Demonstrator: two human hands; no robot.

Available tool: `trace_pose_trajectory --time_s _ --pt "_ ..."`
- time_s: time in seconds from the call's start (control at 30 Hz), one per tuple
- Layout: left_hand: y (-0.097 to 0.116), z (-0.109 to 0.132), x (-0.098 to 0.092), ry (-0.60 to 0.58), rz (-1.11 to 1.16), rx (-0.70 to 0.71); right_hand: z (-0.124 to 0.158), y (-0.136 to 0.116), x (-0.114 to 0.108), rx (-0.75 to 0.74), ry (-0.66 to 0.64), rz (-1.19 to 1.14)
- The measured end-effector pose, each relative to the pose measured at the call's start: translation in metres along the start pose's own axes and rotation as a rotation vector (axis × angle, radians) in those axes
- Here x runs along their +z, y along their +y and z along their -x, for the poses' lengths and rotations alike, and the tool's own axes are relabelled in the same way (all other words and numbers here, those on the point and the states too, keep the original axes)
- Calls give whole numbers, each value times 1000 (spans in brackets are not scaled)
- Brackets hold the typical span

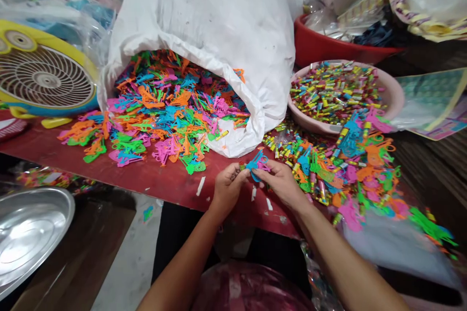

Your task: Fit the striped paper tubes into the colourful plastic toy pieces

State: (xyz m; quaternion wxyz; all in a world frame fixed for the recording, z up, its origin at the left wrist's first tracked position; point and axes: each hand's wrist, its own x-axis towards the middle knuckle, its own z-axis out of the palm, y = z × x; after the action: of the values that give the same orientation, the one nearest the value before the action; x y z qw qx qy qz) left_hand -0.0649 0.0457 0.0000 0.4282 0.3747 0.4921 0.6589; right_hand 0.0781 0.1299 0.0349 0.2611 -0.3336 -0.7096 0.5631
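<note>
Near the front edge of the red table [153,180], my left hand [229,184] is closed with its fingertips on a small wrapped piece [242,166] in red and yellow. Close beside it, my right hand [282,182] pinches blue and pink plastic pieces [257,164]; the fingertips of both hands nearly meet there. Behind my hands lies a large white sack [219,14] on its side, with colourful plastic pieces [178,116] spilling from its mouth. To the right, a pink basin [392,92] holds many small wrapped pieces.
A yellow and blue fan [47,77] stands at the left. Mixed plastic and wrapped pieces [350,170] are heaped at the right, with a clear plastic bag [397,248] below. A metal basin [32,233] is at lower left, a red tub [339,48] at the back right.
</note>
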Motion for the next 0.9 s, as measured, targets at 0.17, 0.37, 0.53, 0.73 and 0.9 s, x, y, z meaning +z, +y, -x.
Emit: trace_pose_trajectory --time_s 0.17,0.37,0.53,0.73,0.9 --pt "-9 1 5 -73 -155 64 15 -2 -9 -51 168 69" --pt "-10 3 8 -135 -114 49 21 -2 -4 -117 184 233" --pt "-6 4 9 -156 -115 43 22 -3 1 -205 178 406" --pt "-6 4 7 -148 -242 142 27 -13 -2 -282 159 582" --pt "-7 6 7 -188 -313 190 31 -14 -4 -305 148 619"
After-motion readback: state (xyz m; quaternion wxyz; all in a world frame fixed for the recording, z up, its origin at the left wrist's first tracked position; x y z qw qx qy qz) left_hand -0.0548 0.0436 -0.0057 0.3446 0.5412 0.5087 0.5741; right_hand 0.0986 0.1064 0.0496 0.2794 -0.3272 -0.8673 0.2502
